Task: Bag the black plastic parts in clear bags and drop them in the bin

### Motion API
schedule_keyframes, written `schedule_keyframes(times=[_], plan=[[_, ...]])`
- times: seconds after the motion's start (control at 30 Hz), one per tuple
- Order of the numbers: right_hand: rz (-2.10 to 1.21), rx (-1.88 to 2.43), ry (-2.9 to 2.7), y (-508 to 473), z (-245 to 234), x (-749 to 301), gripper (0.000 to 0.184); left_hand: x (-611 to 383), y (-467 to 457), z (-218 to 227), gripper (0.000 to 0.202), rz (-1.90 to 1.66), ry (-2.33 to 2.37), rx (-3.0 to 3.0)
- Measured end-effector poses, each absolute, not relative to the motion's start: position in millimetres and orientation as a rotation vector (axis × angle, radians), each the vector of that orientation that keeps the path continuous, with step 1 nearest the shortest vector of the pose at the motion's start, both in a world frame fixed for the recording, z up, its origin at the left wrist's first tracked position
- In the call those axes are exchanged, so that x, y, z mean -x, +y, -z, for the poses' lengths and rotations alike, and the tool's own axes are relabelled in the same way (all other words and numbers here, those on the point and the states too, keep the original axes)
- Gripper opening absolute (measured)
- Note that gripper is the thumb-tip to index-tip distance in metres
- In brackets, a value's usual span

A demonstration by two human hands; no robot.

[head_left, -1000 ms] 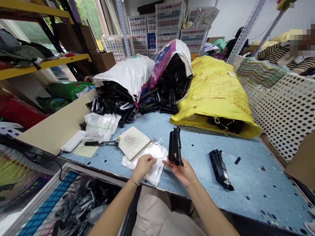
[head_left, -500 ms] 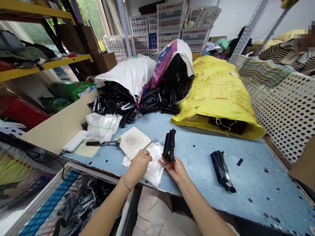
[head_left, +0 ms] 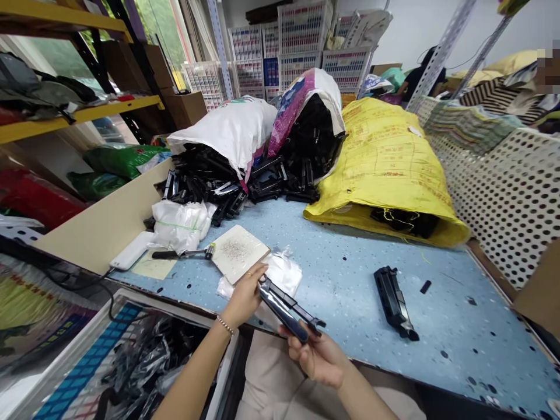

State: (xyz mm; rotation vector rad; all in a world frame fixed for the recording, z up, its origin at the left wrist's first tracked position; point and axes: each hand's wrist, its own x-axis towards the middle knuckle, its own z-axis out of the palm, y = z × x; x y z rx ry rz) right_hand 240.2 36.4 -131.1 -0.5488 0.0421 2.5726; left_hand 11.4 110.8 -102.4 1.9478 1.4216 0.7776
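A long, glossy black plastic part [head_left: 286,308] lies slantwise between my hands, close to the front edge of the table. My right hand [head_left: 317,354] is closed on its lower right end. At the upper left end, the fingers of my left hand [head_left: 245,294] are closed against the part; a ring and a beaded bracelet show on this hand. Beneath and behind the part is a pile of thin white plastic bags [head_left: 284,273]. A white square block [head_left: 238,251] with a worn, speckled top sits just beyond my left hand. Another black plastic part [head_left: 395,303] lies on the right.
A hammer [head_left: 184,254] rests left of the block, near a white flat device [head_left: 131,251] and bundled white bags [head_left: 182,224]. Black parts spill from a white sack [head_left: 231,125] at the back. A yellow sack [head_left: 385,163] and perforated basket [head_left: 503,192] stand right. A bin [head_left: 87,361] is below left.
The black part has swung from upright to slanted and come down toward me. My right hand has moved lower, and my left hand has come onto the part's other end.
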Motion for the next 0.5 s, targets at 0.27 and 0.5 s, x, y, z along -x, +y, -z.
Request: schedule_keyframes(times=[0.27, 0.5], plan=[[-2.244, 0.87, -0.417, 63.4, 119.6, -216.2, 0.025, -30.0, 58.9, 77.3, 0.073, -0.649, 1.243, -2.137], [-1.932, 1.029, -0.787, 44.4, 88.8, -202.4, 0.02, -45.8, 22.1, 44.2, 0.065, -0.527, 1.061, -2.024]])
